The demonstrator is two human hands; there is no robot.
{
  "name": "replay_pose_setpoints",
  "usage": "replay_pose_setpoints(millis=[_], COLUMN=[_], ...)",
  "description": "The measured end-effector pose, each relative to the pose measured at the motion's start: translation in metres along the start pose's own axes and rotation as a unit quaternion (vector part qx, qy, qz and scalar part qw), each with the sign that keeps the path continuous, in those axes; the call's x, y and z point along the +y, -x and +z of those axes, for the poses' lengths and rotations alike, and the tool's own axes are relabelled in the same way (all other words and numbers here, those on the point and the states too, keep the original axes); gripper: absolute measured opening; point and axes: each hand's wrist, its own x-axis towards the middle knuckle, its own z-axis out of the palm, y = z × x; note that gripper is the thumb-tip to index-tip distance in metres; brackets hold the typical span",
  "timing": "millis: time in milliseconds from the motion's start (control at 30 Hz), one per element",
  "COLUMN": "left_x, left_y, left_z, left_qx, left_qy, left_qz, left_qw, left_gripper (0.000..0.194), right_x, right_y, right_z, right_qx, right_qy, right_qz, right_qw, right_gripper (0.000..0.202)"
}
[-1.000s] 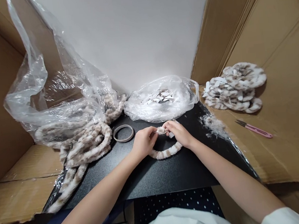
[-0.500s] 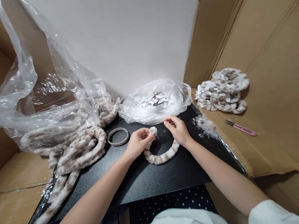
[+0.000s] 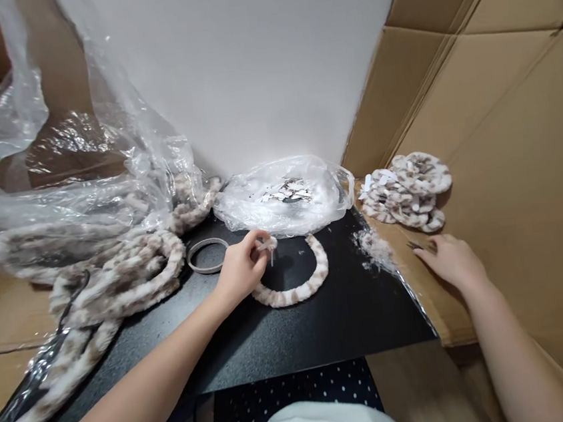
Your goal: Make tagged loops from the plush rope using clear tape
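Observation:
A fluffy white-and-brown plush strip (image 3: pixel 295 296) lies in an open curve on the black tabletop. My left hand (image 3: pixel 239 265) pinches its left end, lifted slightly, and a short thread or thin piece hangs from that end. The strip's other end rests free on the table. Over on the cardboard at the right, my right hand (image 3: pixel 454 261) is closed round the pink thread snips, and only their dark blade tips (image 3: pixel 414 245) show beyond the fingers. The handle is hidden under my palm.
Several plush strips (image 3: pixel 133 287) spill from a clear plastic bag (image 3: pixel 88 144) at the left. Beside them lies a grey ring (image 3: pixel 191 264), perhaps a tape roll. A plastic bag with scraps (image 3: pixel 280 201) sits at the back. Fluff (image 3: pixel 376 249) and stacked plush loops (image 3: pixel 410 191) are at right.
My right hand has moved from near the plush strip out to the right and taken hold of the thread snips. My left hand keeps its pinch on the strip's end. The view has shifted.

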Motion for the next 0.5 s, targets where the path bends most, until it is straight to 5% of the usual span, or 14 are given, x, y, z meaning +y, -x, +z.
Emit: replay_pose_setpoints(millis=[100, 333, 500], left_x=[-0.004, -0.009, 0.000], left_y=[-0.002, -0.005, -0.004], left_z=[-0.001, 0.001, -0.002], left_qx=[-0.011, -0.069, -0.115], left_qy=[0.057, 0.263, 0.354], left_qz=[-0.022, -0.115, -0.153], left_qw=[0.998, 0.955, 0.916], left_gripper=[0.016, 0.022, 0.022], right_x=[0.026, 0.032, 0.030], right_y=[0.006, 0.002, 0.002], right_z=[0.021, 0.036, 0.031], right_qx=[-0.008, 0.046, 0.097], right_qy=[0.051, 0.058, -0.067], right_qz=[0.007, 0.009, 0.099], right_qw=[0.999, 0.997, 0.988], right_gripper=[0.047, 0.044, 0.036])
